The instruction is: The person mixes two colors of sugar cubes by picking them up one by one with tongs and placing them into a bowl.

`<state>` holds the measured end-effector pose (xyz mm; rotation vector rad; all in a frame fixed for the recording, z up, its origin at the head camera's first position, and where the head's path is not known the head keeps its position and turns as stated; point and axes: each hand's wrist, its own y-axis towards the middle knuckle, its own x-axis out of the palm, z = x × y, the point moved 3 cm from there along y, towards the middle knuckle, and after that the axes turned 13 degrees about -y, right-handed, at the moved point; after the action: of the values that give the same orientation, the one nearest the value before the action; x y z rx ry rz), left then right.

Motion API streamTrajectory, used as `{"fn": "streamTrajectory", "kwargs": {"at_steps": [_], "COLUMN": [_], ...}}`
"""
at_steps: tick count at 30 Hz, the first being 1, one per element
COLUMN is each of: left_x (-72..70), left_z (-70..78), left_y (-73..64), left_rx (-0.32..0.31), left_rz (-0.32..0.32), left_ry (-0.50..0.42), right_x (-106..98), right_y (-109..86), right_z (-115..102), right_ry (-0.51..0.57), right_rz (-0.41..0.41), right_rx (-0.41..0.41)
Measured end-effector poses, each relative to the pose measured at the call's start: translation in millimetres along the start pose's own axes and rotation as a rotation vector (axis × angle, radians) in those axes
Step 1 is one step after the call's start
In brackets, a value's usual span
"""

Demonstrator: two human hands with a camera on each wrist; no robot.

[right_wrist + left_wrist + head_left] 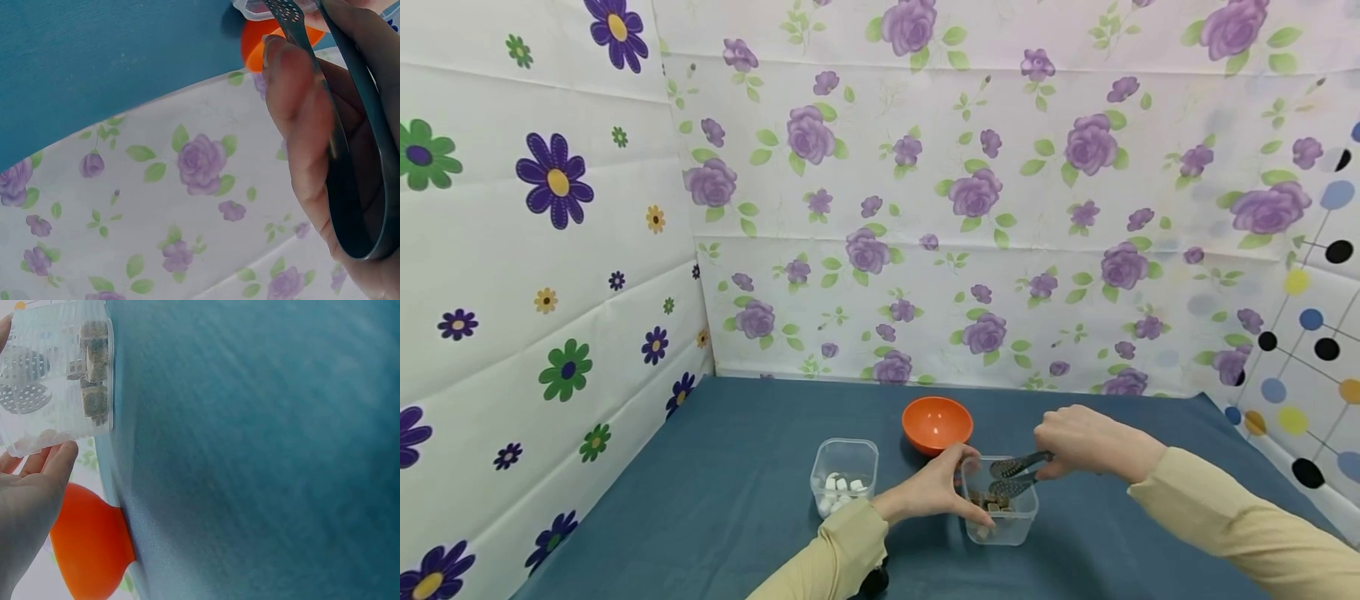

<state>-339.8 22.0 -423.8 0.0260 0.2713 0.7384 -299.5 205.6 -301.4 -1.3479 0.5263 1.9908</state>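
Observation:
My left hand [934,487] grips a clear plastic container [1011,531] by its sides, thumb on the near side and fingers at the far rim. Brown cubes [992,502] lie at its bottom, seen through the wall as brown cubes [95,400] in the left wrist view. Dark tongs [1018,486] with perforated tips reach into this container, their tips apart and nothing visible between them. The right hand [1086,442] holds the tongs; in the right wrist view the bent end of the tongs [356,244] lies against the palm.
Just behind the left hand stands an orange bowl [937,426]. A second clear container [845,456] with several white pieces [842,485] is on the left. The blue-covered table [737,500] meets flower-patterned sheets [925,275] at the back and sides.

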Motion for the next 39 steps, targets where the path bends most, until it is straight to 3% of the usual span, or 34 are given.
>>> {"fn": "streamTrajectory", "kwargs": {"at_steps": [9, 22, 28, 39], "left_x": [-0.6, -0.1, 0.0, -1.2], "left_z": [-1.4, -1.0, -0.7, -1.8], "left_y": [0.2, 1.6, 1.4, 0.1], "left_rx": [0.003, -0.002, -0.003, 0.008], "left_rz": [0.000, -0.004, -0.004, -0.010], "left_ry": [-0.005, -0.002, -0.005, -0.030], "right_x": [4.3, 8.1, 6.1, 2.7], "right_y": [6.5, 9.9, 7.8, -7.3], "right_z": [-6.3, -10.6, -7.7, 5.4], "right_ry": [-0.092, -0.170, -0.098, 0.189], "right_rz": [-0.050, -0.040, -0.045, -0.116], "right_rx": [0.000, -0.017, 0.002, 0.076]}}
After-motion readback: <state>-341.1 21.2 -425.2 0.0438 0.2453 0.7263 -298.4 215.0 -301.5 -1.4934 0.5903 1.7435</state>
